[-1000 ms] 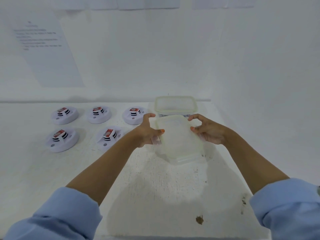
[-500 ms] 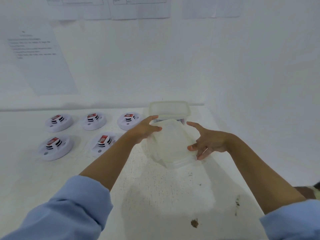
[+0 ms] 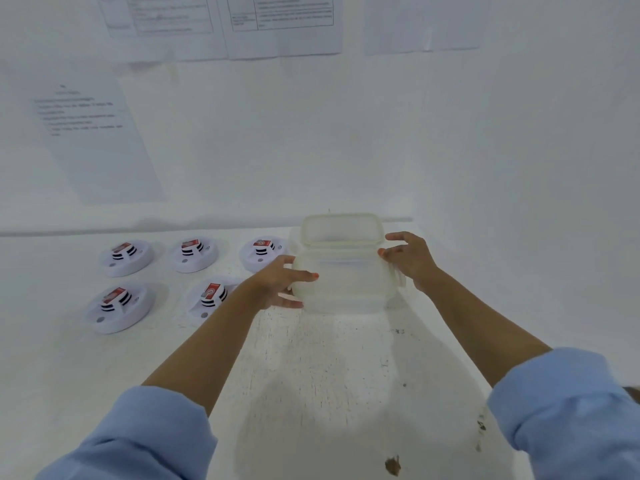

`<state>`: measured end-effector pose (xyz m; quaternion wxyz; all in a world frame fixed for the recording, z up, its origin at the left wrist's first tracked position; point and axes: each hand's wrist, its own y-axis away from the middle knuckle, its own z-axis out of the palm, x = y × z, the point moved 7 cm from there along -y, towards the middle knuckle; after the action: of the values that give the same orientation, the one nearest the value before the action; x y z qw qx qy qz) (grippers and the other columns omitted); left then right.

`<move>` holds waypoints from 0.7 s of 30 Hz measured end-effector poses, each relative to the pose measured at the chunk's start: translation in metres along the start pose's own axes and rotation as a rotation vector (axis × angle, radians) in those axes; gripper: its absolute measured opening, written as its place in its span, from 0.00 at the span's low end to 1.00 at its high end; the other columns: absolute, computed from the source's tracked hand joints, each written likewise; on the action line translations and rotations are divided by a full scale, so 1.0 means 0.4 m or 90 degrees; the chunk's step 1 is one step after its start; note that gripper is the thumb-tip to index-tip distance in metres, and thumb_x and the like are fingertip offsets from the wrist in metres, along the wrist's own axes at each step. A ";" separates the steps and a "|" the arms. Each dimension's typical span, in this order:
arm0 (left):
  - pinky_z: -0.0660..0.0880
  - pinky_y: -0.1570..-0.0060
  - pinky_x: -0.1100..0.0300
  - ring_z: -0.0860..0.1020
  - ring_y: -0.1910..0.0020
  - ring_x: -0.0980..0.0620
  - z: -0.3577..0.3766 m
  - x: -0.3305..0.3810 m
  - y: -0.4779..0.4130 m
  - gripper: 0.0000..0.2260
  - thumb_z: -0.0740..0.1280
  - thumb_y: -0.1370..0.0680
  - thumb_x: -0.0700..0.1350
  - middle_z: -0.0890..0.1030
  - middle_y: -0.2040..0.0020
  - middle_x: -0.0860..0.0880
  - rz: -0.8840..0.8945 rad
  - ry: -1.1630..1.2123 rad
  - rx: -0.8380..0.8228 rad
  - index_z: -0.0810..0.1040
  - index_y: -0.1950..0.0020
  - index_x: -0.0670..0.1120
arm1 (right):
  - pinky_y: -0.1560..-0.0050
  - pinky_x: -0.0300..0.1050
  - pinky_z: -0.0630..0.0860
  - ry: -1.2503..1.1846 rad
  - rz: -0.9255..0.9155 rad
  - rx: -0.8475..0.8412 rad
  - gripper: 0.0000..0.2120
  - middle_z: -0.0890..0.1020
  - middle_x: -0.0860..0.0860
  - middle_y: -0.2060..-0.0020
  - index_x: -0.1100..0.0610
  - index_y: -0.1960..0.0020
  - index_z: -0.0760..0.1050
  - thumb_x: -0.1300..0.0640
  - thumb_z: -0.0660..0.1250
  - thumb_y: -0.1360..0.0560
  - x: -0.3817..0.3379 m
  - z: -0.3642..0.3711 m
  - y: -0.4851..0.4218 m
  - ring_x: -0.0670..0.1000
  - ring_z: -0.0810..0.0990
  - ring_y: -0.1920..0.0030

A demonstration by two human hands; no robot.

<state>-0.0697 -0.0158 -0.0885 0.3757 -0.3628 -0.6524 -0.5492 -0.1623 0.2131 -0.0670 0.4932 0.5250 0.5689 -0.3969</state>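
Nearest me, both rolled blue sleeves (image 3: 131, 441) frame the white table (image 3: 311, 368), with a brown stain (image 3: 392, 465) near right. Further out, my left hand (image 3: 273, 287) grips the translucent lid (image 3: 343, 285) at its left edge, thumb on top, fingers beneath. My right hand (image 3: 410, 259) lies against the lid's right clip, thumb tip on the rim, fingers loosely spread; I cannot tell if it truly grips. The lid sits centre, just in front of the clear container (image 3: 341, 230); whether they touch I cannot tell. Five smoke detectors (image 3: 119, 308) lie to the left; printed sheets (image 3: 93, 140) hang on the far wall.
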 end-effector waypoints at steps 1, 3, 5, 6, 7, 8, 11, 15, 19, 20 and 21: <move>0.77 0.50 0.47 0.76 0.49 0.44 0.000 0.000 0.000 0.26 0.73 0.30 0.39 0.75 0.48 0.48 0.003 -0.006 0.003 0.66 0.36 0.49 | 0.60 0.39 0.72 0.006 0.001 0.004 0.20 0.78 0.54 0.63 0.64 0.38 0.71 0.62 0.70 0.28 0.002 -0.001 -0.004 0.53 0.76 0.59; 0.76 0.48 0.45 0.74 0.45 0.43 -0.007 -0.001 0.000 0.25 0.73 0.29 0.42 0.74 0.46 0.48 0.002 -0.027 0.013 0.65 0.36 0.50 | 0.59 0.42 0.74 0.026 0.025 0.001 0.21 0.78 0.56 0.52 0.60 0.38 0.71 0.56 0.71 0.28 0.007 -0.010 0.000 0.54 0.76 0.54; 0.74 0.43 0.45 0.74 0.42 0.43 -0.019 -0.003 -0.006 0.24 0.72 0.28 0.44 0.74 0.41 0.47 0.006 -0.033 0.023 0.66 0.35 0.48 | 0.58 0.45 0.76 0.038 0.087 -0.059 0.22 0.77 0.57 0.47 0.56 0.37 0.69 0.52 0.70 0.28 0.014 -0.016 0.016 0.55 0.76 0.55; 0.73 0.42 0.46 0.73 0.40 0.43 -0.025 -0.002 -0.009 0.24 0.71 0.27 0.44 0.74 0.38 0.46 0.011 -0.023 0.030 0.67 0.34 0.47 | 0.58 0.46 0.77 0.040 0.116 -0.104 0.22 0.77 0.57 0.48 0.55 0.37 0.68 0.52 0.70 0.28 0.015 -0.016 0.028 0.56 0.77 0.57; 0.73 0.41 0.48 0.73 0.39 0.43 -0.031 0.000 -0.012 0.23 0.70 0.27 0.43 0.74 0.37 0.45 0.018 -0.009 0.039 0.68 0.33 0.46 | 0.59 0.47 0.77 0.035 0.133 -0.141 0.21 0.77 0.57 0.51 0.54 0.37 0.68 0.55 0.70 0.28 0.015 -0.018 0.038 0.55 0.77 0.61; 0.73 0.42 0.50 0.73 0.38 0.44 -0.036 0.004 -0.013 0.22 0.70 0.26 0.41 0.74 0.36 0.45 0.027 0.004 0.052 0.69 0.33 0.45 | 0.59 0.47 0.78 0.026 0.137 -0.163 0.22 0.78 0.57 0.54 0.55 0.37 0.67 0.60 0.71 0.28 0.012 -0.021 0.046 0.54 0.76 0.65; 0.72 0.45 0.53 0.72 0.40 0.44 -0.047 0.024 -0.007 0.21 0.68 0.26 0.35 0.73 0.38 0.43 0.061 0.036 0.096 0.71 0.34 0.43 | 0.59 0.45 0.77 0.001 0.125 -0.151 0.25 0.78 0.57 0.60 0.58 0.36 0.67 0.71 0.69 0.30 0.002 -0.035 0.048 0.53 0.75 0.67; 0.73 0.52 0.57 0.75 0.48 0.47 -0.062 0.050 0.020 0.20 0.66 0.26 0.31 0.76 0.48 0.44 0.137 0.038 0.115 0.71 0.35 0.41 | 0.59 0.45 0.76 -0.045 0.127 -0.159 0.24 0.78 0.56 0.64 0.59 0.39 0.68 0.74 0.65 0.31 -0.020 -0.044 0.064 0.53 0.76 0.63; 0.74 0.55 0.60 0.74 0.61 0.52 -0.079 0.076 0.070 0.18 0.66 0.29 0.27 0.72 0.64 0.49 0.236 0.050 0.113 0.74 0.42 0.41 | 0.57 0.44 0.76 -0.063 0.090 -0.191 0.18 0.77 0.53 0.65 0.59 0.51 0.76 0.77 0.61 0.33 -0.048 -0.047 0.099 0.51 0.75 0.64; 0.74 0.55 0.60 0.73 0.62 0.53 -0.080 0.081 0.087 0.17 0.66 0.29 0.26 0.72 0.66 0.50 0.254 0.047 0.106 0.74 0.46 0.43 | 0.57 0.44 0.76 -0.062 0.073 -0.198 0.16 0.76 0.53 0.66 0.59 0.55 0.76 0.77 0.61 0.33 -0.052 -0.048 0.109 0.51 0.75 0.64; 0.74 0.55 0.61 0.74 0.64 0.53 -0.079 0.087 0.104 0.16 0.66 0.29 0.26 0.73 0.68 0.51 0.272 0.039 0.094 0.74 0.50 0.44 | 0.56 0.44 0.77 -0.063 0.056 -0.205 0.15 0.76 0.52 0.66 0.59 0.58 0.76 0.77 0.62 0.33 -0.055 -0.049 0.119 0.51 0.75 0.63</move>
<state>-0.0458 -0.0394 -0.0357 0.5283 -0.4473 -0.5879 -0.4186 -0.1188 0.2341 -0.0384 0.6155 0.4434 0.5764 -0.3039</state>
